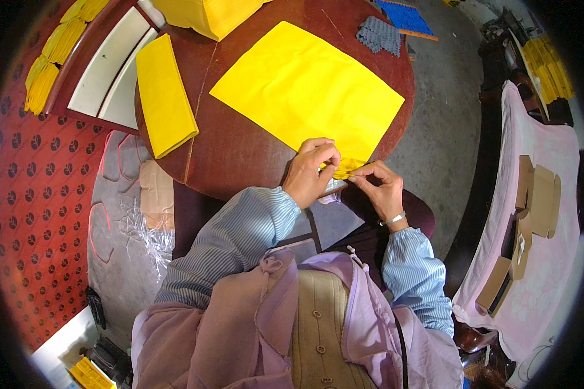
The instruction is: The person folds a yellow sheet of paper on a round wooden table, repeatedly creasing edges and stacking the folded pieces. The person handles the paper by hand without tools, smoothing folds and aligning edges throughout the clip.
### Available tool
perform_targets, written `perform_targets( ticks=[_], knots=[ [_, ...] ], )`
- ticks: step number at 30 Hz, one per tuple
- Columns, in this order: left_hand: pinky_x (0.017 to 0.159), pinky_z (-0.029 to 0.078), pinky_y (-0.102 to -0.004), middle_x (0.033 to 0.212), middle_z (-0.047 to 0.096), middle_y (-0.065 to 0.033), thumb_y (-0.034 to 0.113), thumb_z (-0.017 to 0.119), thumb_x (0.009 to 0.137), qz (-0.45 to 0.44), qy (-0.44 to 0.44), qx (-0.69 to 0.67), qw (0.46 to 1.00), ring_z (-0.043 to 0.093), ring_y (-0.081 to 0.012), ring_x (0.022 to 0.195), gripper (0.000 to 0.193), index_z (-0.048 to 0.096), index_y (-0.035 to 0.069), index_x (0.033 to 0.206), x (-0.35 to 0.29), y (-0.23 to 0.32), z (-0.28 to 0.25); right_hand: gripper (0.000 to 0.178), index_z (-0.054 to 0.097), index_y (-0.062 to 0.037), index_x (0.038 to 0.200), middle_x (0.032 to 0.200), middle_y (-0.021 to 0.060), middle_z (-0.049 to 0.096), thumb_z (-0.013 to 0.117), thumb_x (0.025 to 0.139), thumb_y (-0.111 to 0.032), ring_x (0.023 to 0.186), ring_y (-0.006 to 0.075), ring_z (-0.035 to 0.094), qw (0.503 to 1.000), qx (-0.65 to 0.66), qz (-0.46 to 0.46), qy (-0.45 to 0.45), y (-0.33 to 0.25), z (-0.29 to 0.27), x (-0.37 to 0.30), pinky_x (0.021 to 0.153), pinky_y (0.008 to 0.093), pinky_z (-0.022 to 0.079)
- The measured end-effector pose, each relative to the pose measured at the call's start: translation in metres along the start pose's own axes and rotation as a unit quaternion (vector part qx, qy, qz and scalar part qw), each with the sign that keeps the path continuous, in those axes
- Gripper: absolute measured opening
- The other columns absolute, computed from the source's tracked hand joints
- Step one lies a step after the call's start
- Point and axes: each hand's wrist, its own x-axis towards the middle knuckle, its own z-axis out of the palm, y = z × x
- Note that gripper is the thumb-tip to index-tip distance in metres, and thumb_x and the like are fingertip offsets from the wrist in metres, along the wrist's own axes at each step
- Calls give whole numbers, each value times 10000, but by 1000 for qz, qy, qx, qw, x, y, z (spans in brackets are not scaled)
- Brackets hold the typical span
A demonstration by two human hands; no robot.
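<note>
A large flat yellow sheet (pixel 311 84), which looks like soft fabric, lies slantwise on a round brown table (pixel 233 152). At its near corner, by the table's edge, sits a small bunched yellow strip (pixel 349 166) with several thin layers. My left hand (pixel 310 172) has its fingers curled and closed at the strip's left end. From the right, my right hand (pixel 377 185) pinches the strip's near right edge between thumb and forefinger. My left fingers partly hide the strip, so whether it belongs to the sheet I cannot tell.
A folded yellow piece (pixel 165 97) lies at the table's left, and another yellow piece (pixel 211 14) at the far edge. A grey cloth (pixel 379 35) rests at the far right. Opened cardboard boxes (pixel 532 201) stand on a pink-covered surface (pixel 555 272) to the right.
</note>
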Motion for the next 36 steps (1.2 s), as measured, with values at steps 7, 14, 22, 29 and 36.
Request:
perform_targets(
  ticks=[7, 14, 22, 29, 36],
  knots=[
    [1079, 501, -463, 1071, 772, -123, 10, 710, 906, 35, -32, 43, 998, 602, -356, 1322, 91, 762, 70, 950, 1, -2, -3, 149, 802, -27, 939, 840, 45, 736, 894, 835, -80, 749, 135, 682, 1000, 25, 10, 3, 3, 2, 1, 700, 285, 538],
    [1090, 496, -466, 1076, 775, -119, 7, 696, 907, 46, -33, 51, 997, 596, -359, 1327, 126, 780, 83, 961, 1, -5, -2, 158, 798, -21, 937, 821, 31, 720, 900, 831, -80, 741, 117, 667, 999, 38, 16, 4, 4, 3, 2, 692, 280, 534],
    [1110, 491, -464, 1106, 770, -125, -16, 670, 901, 43, -47, 39, 997, 588, -361, 1339, 168, 776, 84, 985, 2, -7, -5, 148, 792, -18, 925, 819, 35, 719, 895, 836, -77, 770, 127, 674, 999, 35, 15, -1, 3, 3, 2, 716, 288, 538],
    [1116, 490, -459, 1126, 769, -111, -5, 681, 893, 67, -70, 41, 994, 565, -358, 1368, 177, 770, 88, 1015, 4, -8, -11, 143, 791, -16, 921, 828, 42, 727, 892, 839, -76, 778, 130, 677, 999, 36, 20, -1, 3, 3, 2, 717, 295, 536],
    [1122, 485, -457, 1144, 766, -102, 1, 705, 885, 56, -84, 30, 994, 558, -356, 1376, 182, 768, 91, 1030, 4, -7, -13, 144, 792, -19, 925, 842, 41, 736, 891, 841, -80, 780, 135, 684, 999, 37, 24, -3, 1, 2, 2, 727, 289, 537]
  ],
)
